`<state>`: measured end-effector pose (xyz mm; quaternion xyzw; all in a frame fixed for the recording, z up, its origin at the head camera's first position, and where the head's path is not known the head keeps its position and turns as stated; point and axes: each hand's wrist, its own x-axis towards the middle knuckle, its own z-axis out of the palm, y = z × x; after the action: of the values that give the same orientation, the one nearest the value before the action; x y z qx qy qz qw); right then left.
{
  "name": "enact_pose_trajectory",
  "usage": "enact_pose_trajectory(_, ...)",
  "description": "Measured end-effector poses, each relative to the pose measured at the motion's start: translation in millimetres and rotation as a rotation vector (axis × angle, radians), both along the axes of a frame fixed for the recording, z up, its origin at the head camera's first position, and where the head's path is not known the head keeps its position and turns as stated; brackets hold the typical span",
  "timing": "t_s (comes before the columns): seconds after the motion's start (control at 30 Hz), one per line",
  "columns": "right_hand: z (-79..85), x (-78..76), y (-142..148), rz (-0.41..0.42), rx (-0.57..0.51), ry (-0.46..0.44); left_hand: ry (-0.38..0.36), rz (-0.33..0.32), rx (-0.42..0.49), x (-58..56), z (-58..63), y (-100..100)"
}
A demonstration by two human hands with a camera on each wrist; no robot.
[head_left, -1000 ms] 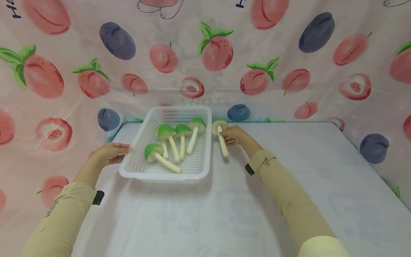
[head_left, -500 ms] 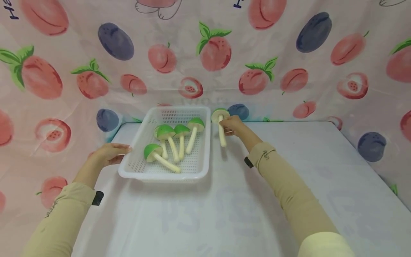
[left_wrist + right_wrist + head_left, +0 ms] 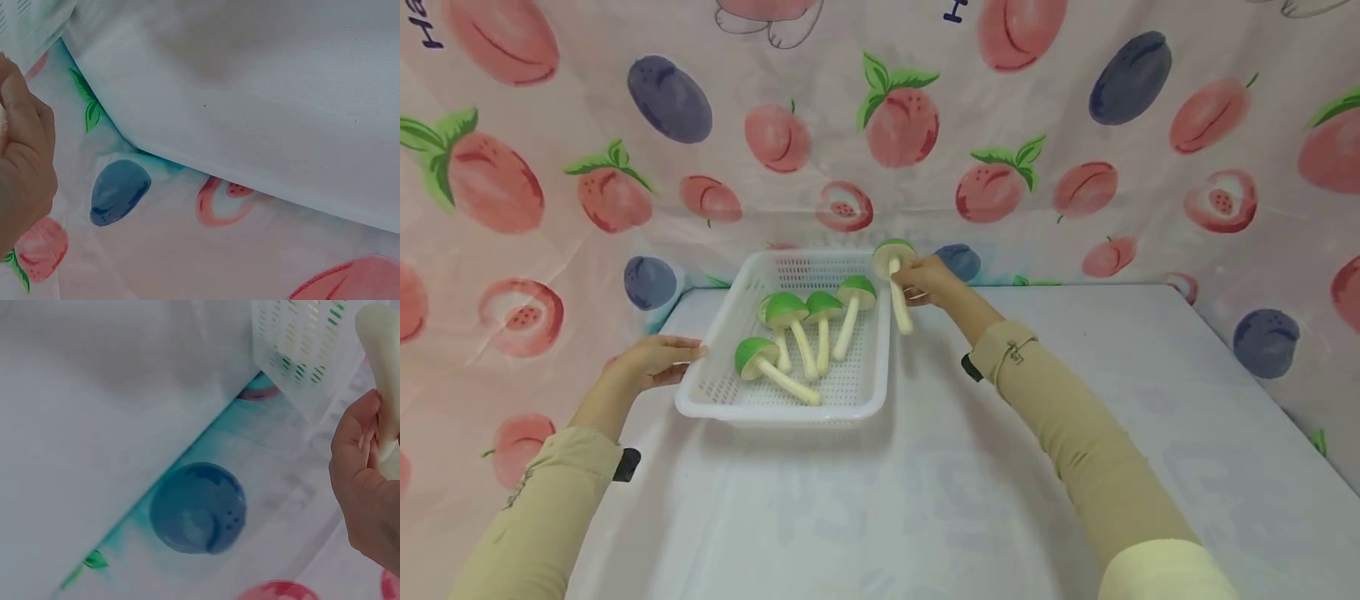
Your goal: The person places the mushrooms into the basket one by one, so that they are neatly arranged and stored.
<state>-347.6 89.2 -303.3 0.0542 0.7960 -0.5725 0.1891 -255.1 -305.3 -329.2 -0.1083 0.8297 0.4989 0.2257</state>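
In the head view my right hand [image 3: 927, 279] pinches a toy mushroom [image 3: 898, 292] by its pale stem, its green cap upward. It hovers at the right rim of the white plastic basket [image 3: 782, 411]. The right wrist view shows fingers round the mushroom stem [image 3: 382, 362] at the right edge, near the perforated basket wall [image 3: 300, 350]. My left hand [image 3: 662, 360] touches the basket's left rim with fairly straight fingers; in the left wrist view that hand [image 3: 25, 144] is cut off. Inside the basket lie several green-capped mushrooms [image 3: 786, 308].
The basket stands on a white-covered table [image 3: 970, 467], near its back edge. Behind and beside the table hangs a fruit-print cloth [image 3: 850, 100]. Table surface extends right of the basket and in front of it.
My right hand has lifted the mushroom and carried it away from me, then left to the basket's right rim. My left hand stays at the left rim.
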Motion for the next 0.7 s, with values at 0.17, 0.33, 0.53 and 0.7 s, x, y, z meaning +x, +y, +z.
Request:
enact_pose_trajectory(0.17,19.6,1.1,-14.9,0.064,0.037,0.037,0.002,-0.007,-0.004,1.1,0.5,0.3)
enact_pose_trajectory(0.33,36.4,1.8,-30.1,0.086,-0.070,0.036,0.017,-0.005,-0.007,-0.4,1.4,0.2)
enact_pose_trajectory(0.53,35.0,0.1,-48.2,0.141,-0.153,0.013,0.016,0.010,-0.002,-0.7,-0.3,0.6)
enact_pose_trajectory(0.7,32.1,1.9,-68.4,0.099,-0.188,-0.013,0.020,-0.001,-0.002,2.0,-1.3,0.9)
